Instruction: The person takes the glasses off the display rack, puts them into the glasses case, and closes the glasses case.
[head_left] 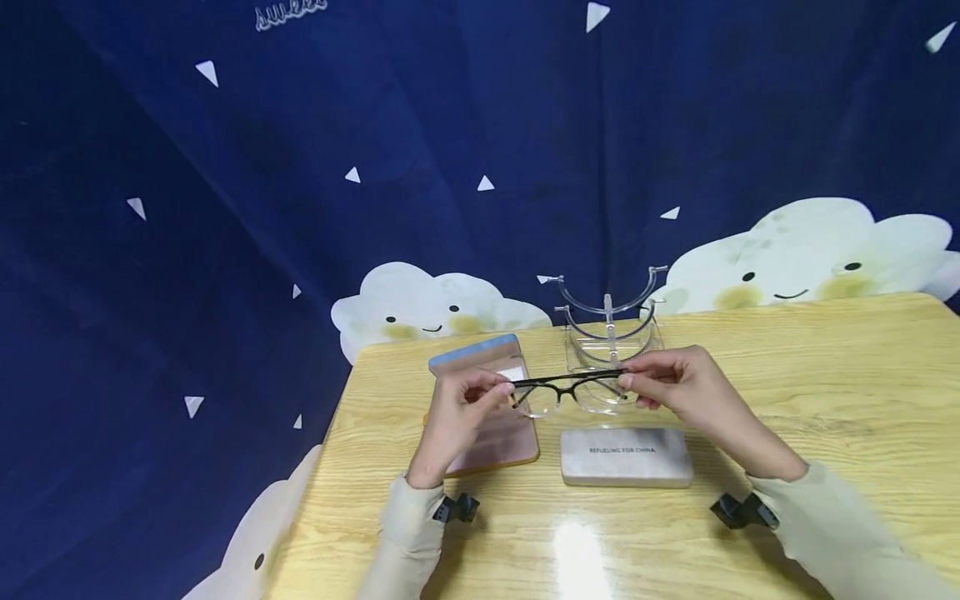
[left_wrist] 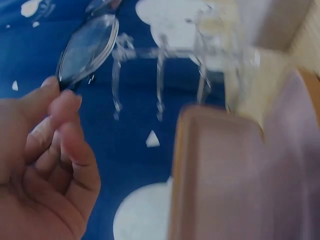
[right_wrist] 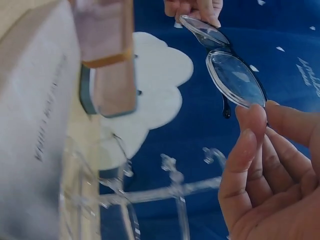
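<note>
The left hand [head_left: 455,417] pinches the left end of the glasses [head_left: 567,393] near an open case [head_left: 497,447]. Above the table [head_left: 840,392], they run lengthwise left to right between both hands, the clear stand [head_left: 611,323] far and the closed case [head_left: 626,468] near; the right hand [head_left: 686,387] pinches their right end.

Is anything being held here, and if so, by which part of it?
The glasses, by the two outer ends of the frame: the left hand pinches one, the right hand the other.
</note>
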